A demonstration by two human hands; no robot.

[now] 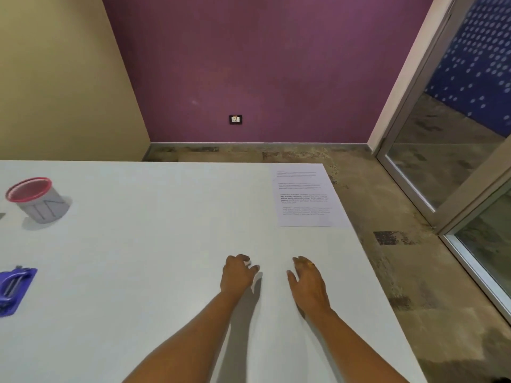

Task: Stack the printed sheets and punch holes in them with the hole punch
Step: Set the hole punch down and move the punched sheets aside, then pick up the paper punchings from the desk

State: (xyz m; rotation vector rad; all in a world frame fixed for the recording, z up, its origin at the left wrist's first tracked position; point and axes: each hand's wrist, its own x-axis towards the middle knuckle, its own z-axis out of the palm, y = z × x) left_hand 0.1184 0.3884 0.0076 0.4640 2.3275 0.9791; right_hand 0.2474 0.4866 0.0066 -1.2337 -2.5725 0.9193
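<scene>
A printed sheet (305,199) lies flat at the far right corner of the white table (154,244), its right edge close to the table's edge. A blue hole punch (13,290) sits at the left edge of the view, partly cut off. My left hand (237,273) hovers over the middle of the table with fingers loosely curled, holding nothing. My right hand (309,286) is beside it, a little to the right, fingers relaxed and empty, with a ring on one finger. Both hands are well short of the sheet.
A grey cup with a red rim (37,199) stands at the far left of the table. The table's right edge runs diagonally beside a mottled floor (414,244). A glass door (456,150) is at the right, a purple wall (262,64) behind.
</scene>
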